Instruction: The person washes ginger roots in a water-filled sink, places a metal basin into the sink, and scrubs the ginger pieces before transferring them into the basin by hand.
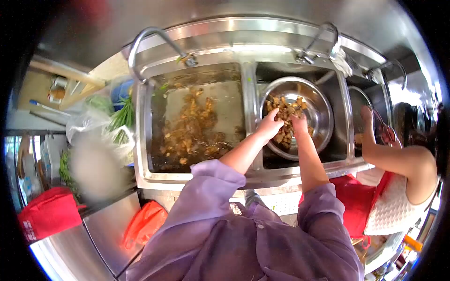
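Both of my hands are over a round steel bowl [323, 100] that stands in the middle sink basin. My left hand [270, 123] is closed at the left side of a heap of small brown lumpy pieces [282, 136], its thumb pointing inward. Against the right side of that heap is my right hand [299, 124], with its fingers bent down into the pieces and partly hidden. What kind of food the pieces are, I cannot make out. More of the same brown pieces [190, 122] lie in water in the left sink basin [229, 89].
A curved faucet [152, 32] rises behind the left basin, another faucet [328, 29] behind the bowl. Green onions [123, 117] in plastic bags lie left of the sink. At right, a co-worker in a red apron [349, 201] works at another basin. An orange bag [146, 222] hangs lower left.
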`<state>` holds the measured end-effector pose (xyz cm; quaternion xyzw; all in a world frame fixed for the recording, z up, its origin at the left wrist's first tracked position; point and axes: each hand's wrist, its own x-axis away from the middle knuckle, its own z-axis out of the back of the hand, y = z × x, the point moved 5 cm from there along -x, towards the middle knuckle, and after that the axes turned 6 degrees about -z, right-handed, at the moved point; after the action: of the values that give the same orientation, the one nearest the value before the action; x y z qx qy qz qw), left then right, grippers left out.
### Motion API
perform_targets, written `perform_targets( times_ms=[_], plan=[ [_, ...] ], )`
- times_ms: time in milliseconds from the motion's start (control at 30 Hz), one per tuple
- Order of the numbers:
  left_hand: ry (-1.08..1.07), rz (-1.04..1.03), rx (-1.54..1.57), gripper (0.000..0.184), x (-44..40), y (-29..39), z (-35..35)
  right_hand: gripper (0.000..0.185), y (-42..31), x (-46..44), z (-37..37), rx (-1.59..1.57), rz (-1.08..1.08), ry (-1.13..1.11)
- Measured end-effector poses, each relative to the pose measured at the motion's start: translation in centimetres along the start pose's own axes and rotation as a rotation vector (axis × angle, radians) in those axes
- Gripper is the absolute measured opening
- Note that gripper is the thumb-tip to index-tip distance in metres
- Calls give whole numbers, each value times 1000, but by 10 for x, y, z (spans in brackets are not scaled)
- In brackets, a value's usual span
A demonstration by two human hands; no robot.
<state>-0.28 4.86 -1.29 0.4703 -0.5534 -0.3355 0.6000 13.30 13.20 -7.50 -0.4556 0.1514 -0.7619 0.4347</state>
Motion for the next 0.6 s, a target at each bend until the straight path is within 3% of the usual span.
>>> perform_targets(
  times_ms=[33,100,133,200,267,300,367,433,500,533,567,600],
  plan=[
    [-8,-35,-26,53,10,14,20,60,-8,-6,-2,213,144,158],
    [53,-252,-129,45,14,6,78,62,-58,27,-13,307,411,260],
    [88,-116,-167,41,36,36,112,54,-90,55,-26,303,652,288],
    [291,-84,-377,33,44,20,194,32,-142,112,-71,201,977,146],
    [447,-77,-597,36,41,-9,272,31,-169,156,-140,396,904,-165],
    [458,52,-755,40,44,-10,296,34,-167,161,-184,564,833,-239],
    [396,156,-1018,47,28,-56,338,40,-153,158,-261,872,915,-253],
    [277,296,-1102,53,21,-67,343,41,-140,137,-309,898,936,-235],
    [148,430,-1183,59,11,-101,352,38,-99,90,-371,1367,673,-610],
    [56,472,-1127,69,0,-134,356,62,-86,76,-383,1183,619,-450],
    [-33,509,-1069,80,-4,-154,356,62,-74,70,-392,1190,599,-459],
    [-52,517,-1061,80,-6,-169,358,50,-56,67,-403,1197,525,-682]
  ],
)
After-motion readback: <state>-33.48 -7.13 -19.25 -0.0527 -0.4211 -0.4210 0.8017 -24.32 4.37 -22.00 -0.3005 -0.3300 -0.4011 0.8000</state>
